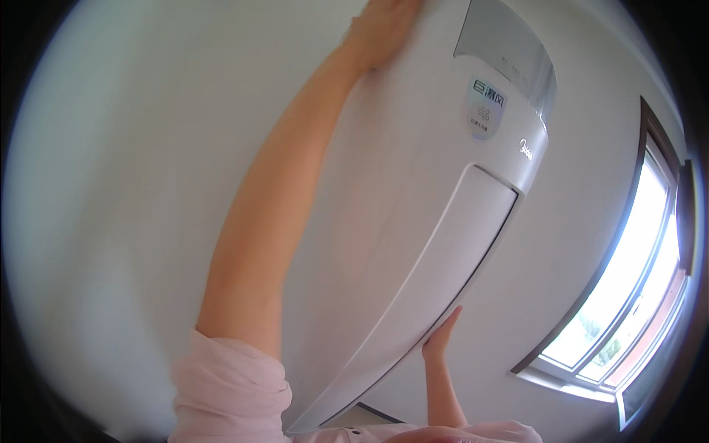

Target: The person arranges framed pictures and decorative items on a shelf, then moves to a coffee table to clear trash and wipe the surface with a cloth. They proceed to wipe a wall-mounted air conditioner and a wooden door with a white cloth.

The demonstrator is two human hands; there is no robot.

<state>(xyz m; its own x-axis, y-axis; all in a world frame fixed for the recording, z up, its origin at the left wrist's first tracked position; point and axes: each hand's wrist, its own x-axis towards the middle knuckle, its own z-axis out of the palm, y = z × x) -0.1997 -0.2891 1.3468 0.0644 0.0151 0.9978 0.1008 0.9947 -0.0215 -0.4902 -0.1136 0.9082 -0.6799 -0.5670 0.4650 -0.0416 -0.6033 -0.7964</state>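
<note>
A tall white floor-standing Midea air conditioner fills the middle, slanting across the head view. Its long front panel is closed, with a dark gap along the right edge. Above the panel are a sticker bearing writing and a grey glossy display section. My left hand reaches up to the unit's left side near the top; its fingers are cut off or blurred. Lower down, my right hand lies against the right edge, one finger pointing up; its other fingers are hidden. Whether either hand grips is unclear.
A pale wall stands to the left. At right, a bright window with a dark frame and a white sill is set in another wall. A pink sleeve covers my left upper arm.
</note>
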